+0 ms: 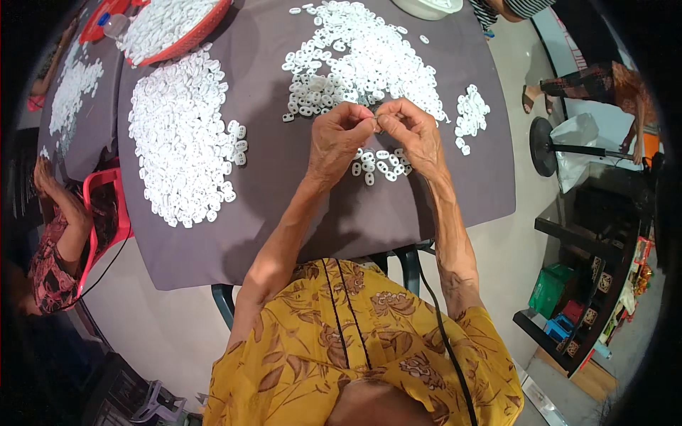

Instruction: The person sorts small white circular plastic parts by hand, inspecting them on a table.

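Over the grey-brown table my left hand [337, 140] and my right hand [418, 136] meet, thumbs and fingertips pinched together. Something tiny is between the fingertips, too small to make out. Just under the hands lies a small group of white oval plastic pieces [383, 164] with dark marks or holes. Beyond the fingers spreads a large loose heap of the same white pieces [369, 53]. To the left is a dense, wide pile of white pieces [177, 135], and right of my right hand sits a little cluster of white pieces [471, 113].
A red basket [193, 44] full of white pieces stands at the far left, and a white bowl [428, 8] at the far edge. Other people sit at left and stand at right. A black stand fan [544, 147] and a dark shelf [579, 241] are on the right.
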`<state>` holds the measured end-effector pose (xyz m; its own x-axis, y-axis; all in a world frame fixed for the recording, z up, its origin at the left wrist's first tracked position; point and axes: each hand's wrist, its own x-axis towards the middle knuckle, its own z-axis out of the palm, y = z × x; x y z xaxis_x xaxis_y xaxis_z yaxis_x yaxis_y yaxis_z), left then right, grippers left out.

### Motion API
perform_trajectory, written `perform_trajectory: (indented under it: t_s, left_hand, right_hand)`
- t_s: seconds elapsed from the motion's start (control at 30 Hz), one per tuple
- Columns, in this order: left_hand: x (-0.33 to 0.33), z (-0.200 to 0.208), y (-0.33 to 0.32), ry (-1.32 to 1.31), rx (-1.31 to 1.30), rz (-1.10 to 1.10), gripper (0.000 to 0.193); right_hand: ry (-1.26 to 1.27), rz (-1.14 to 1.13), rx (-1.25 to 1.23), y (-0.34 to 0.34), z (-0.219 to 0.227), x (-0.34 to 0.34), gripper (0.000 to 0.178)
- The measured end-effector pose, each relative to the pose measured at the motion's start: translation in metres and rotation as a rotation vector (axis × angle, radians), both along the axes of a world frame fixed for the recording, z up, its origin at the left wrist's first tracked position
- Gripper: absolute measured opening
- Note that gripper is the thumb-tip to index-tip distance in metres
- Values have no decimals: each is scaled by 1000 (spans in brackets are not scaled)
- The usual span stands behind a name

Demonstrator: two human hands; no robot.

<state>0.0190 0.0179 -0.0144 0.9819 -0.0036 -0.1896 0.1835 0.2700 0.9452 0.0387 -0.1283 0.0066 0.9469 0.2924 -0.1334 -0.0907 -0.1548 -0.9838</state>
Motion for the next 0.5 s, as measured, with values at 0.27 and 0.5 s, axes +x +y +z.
perform_trajectory:
  t_s: [0.27, 0.5]
  left_hand:
    - [0, -4, 4, 39, 79, 6, 9]
    - [-2, 7, 4, 96, -247, -6, 17]
  right_hand:
    - [12, -87, 77, -1, -3, -1, 5]
    - [-18, -94, -72, -4, 5, -3, 4]
